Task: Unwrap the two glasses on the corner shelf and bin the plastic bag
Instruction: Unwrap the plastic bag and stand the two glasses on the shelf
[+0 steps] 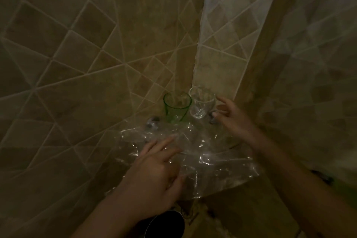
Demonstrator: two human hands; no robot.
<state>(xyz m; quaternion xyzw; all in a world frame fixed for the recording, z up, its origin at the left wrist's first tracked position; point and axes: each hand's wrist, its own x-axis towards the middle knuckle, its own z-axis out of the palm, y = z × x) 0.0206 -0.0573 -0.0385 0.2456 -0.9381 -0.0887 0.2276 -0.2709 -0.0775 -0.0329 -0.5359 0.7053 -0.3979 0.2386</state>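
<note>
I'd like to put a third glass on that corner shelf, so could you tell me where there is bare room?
Little is bare. The green glass and clear glass fill the back corner, with the right hand beside the clear one. The plastic bag covers the front under the left hand. Only a dim strip left of the green glass looks free.

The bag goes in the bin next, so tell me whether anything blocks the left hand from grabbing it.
Nothing visible blocks it. The left hand already lies on the crumpled plastic bag, fingers spread. The green glass and clear glass stand behind the bag in the corner, apparently clear of it.
</note>
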